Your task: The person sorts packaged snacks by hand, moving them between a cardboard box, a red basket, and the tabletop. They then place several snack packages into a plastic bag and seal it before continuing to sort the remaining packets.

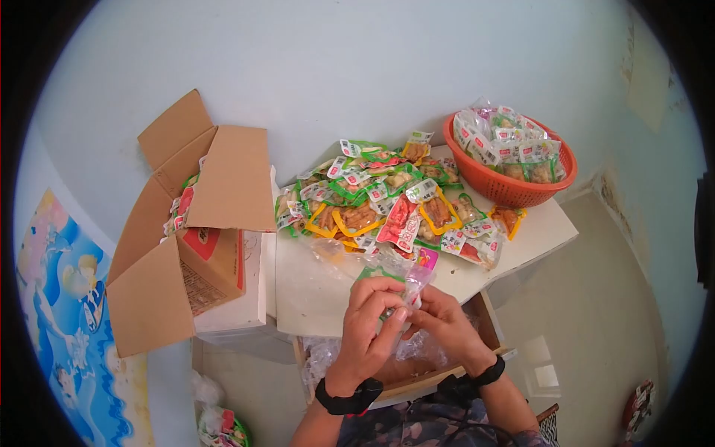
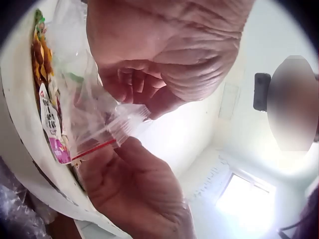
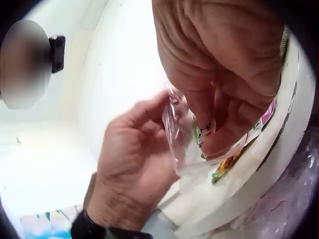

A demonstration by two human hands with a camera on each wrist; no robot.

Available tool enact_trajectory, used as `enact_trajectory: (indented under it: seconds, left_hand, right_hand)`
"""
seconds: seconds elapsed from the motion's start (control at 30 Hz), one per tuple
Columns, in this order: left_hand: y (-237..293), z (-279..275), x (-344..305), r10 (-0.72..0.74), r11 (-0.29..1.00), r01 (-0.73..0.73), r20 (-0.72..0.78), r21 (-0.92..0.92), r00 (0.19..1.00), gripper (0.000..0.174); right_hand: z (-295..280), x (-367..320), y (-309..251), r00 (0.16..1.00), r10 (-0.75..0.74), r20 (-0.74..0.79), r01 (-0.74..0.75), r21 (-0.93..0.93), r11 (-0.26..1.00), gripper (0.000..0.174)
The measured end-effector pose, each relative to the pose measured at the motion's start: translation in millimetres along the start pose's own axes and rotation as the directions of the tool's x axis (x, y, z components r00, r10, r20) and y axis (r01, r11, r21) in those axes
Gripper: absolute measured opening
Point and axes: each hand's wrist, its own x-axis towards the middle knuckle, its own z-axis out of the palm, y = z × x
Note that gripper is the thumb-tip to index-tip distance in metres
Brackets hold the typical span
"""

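Pale walls [image 1: 372, 67] surround the white table [image 1: 305, 290]. Just above its front edge, a clear plastic bag [image 1: 418, 277] lies between the left hand [image 1: 367, 328] and right hand [image 1: 448, 324], equally near, both sets of fingers pinching it. It projects away toward heaped snack packets [image 1: 357, 217]; an orange plastic basket [image 1: 497, 185] occupies the far right corner.

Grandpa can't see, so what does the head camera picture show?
Someone's left hand and right hand hold a clear plastic bag at a white table. Beyond lies a pile of packets, between an open cardboard box and an orange basket.
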Motion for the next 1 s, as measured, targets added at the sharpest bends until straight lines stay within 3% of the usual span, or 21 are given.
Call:
enact_trajectory:
  seconds: [0.07,0.17,0.27,0.33,0.4,0.47,0.5,0.6,0.63,0.73,0.83,0.93,1.0]
  left_hand:
    - [7.3,7.2,-1.3,-0.087,0.978,0.098,0.064,-0.184,0.994,0.008]
    - [10.4,9.8,0.9,-0.111,0.927,0.159,0.156,-0.339,0.982,0.007]
    - [8.4,6.5,1.4,-0.083,0.894,0.168,0.214,-0.416,0.973,0.006]
    - [7.0,5.8,1.0,-0.077,0.871,0.184,0.245,-0.455,0.967,0.006]
    - [6.0,7.0,0.4,-0.085,0.846,0.215,0.276,-0.488,0.957,0.006]
    - [-1.5,5.4,1.8,-0.051,0.919,0.092,0.114,-0.384,0.992,0.008]
    - [-4.2,4.6,2.4,-0.026,0.946,0.036,0.035,-0.322,0.999,0.009]
    - [-2.3,-13.5,-0.3,-0.107,0.975,0.076,-0.143,-0.208,0.984,0.018]
    - [-11.2,-22.4,-2.0,-0.088,0.992,0.070,-0.175,-0.107,0.981,0.033]
    - [-10.7,-49.2,10.0,-0.245,0.944,0.284,-0.216,0.169,0.945,0.051]
    - [-11.3,-60.4,27.7,-0.327,0.918,0.345,-0.116,0.194,0.938,0.064]
    - [-29.3,-59.0,34.3,-0.338,0.926,0.293,0.178,0.239,0.924,0.066]
    - [-33.1,-55.4,37.1,-0.379,0.925,0.358,0.248,0.124,0.892,0.061]
  right_hand:
    - [-5.5,2.0,14.0,0.997,0.062,0.047,-0.051,-0.208,0.977,0.021]
    - [7.4,-3.4,6.9,0.996,-0.089,0.031,0.094,-0.326,0.941,0.023]
    - [3.3,8.7,4.0,0.990,0.130,0.054,-0.119,-0.179,0.977,0.026]
    - [0.3,12.4,0.9,0.985,0.074,0.156,-0.004,-0.407,0.913,0.027]
    - [1.0,20.6,9.3,0.974,0.003,0.226,0.110,-0.486,0.867,0.027]
    - [8.8,35.0,29.7,0.963,-0.096,0.251,0.201,-0.440,0.875,0.024]
    - [11.2,42.1,26.0,0.968,-0.009,0.249,0.135,-0.495,0.858,0.030]
    - [24.6,46.5,8.8,0.993,-0.051,0.104,0.069,-0.186,0.980,0.037]
    - [16.7,53.9,13.0,0.989,0.106,0.101,-0.082,-0.214,0.973,0.043]
    - [16.4,48.2,6.2,0.987,0.092,0.134,-0.046,-0.312,0.949,0.043]
    - [9.8,55.9,15.1,0.955,0.131,0.267,-0.038,-0.327,0.944,0.045]
    - [12.4,54.7,8.6,0.950,0.116,0.288,-0.010,-0.346,0.938,0.045]
    - [5.2,56.5,15.2,0.947,0.087,0.310,0.035,-0.367,0.930,0.048]
